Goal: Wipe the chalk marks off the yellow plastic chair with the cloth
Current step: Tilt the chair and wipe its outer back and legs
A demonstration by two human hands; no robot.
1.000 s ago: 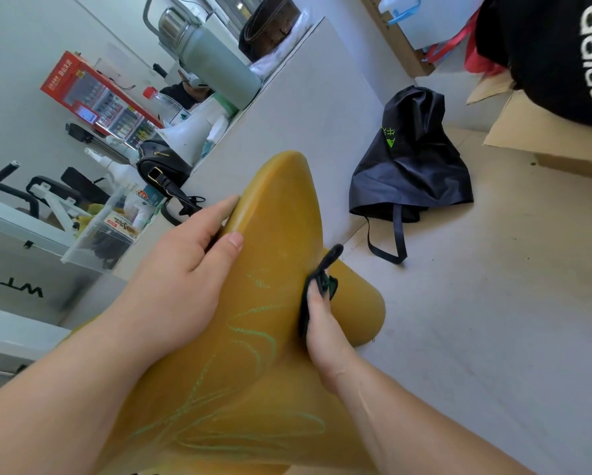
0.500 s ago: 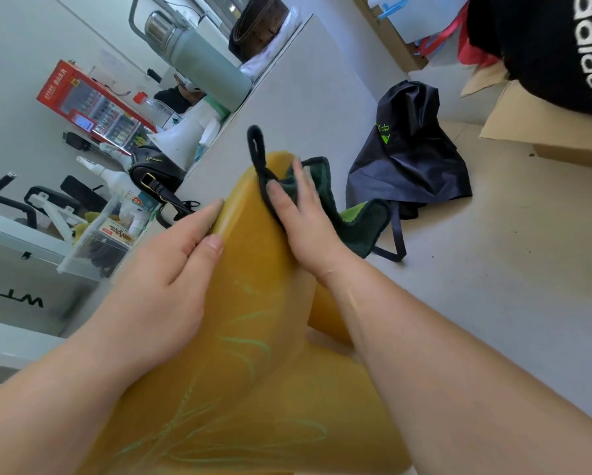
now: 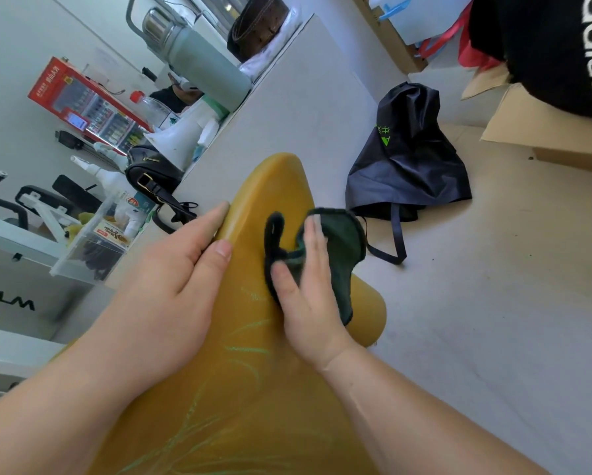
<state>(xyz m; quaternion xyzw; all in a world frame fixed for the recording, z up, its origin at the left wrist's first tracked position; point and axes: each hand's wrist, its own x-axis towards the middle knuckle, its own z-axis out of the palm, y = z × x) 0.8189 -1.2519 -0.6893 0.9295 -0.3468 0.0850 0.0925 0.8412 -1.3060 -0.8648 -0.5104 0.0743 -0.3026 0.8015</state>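
Note:
The yellow plastic chair (image 3: 274, 186) fills the lower middle of the head view, its back pointing away from me. Pale green chalk marks (image 3: 246, 351) streak its surface below my hands. My left hand (image 3: 171, 279) grips the chair's left edge, thumb on the front face. My right hand (image 3: 305, 296) lies flat on a dark green cloth (image 3: 342, 248) and presses it against the chair's upper right part. The cloth's black edging curls up beside my thumb.
A black bag (image 3: 411, 156) with a strap lies on the floor just right of the chair. A white cabinet side (image 3: 287, 108) stands behind it, with a green flask (image 3: 202, 60) and a black handbag (image 3: 150, 176) on top. Cardboard (image 3: 541, 135) lies far right.
My right hand carried the cloth from the chair's right edge up to the top, then back down the chair's face. My left hand kept its grip on the left edge.

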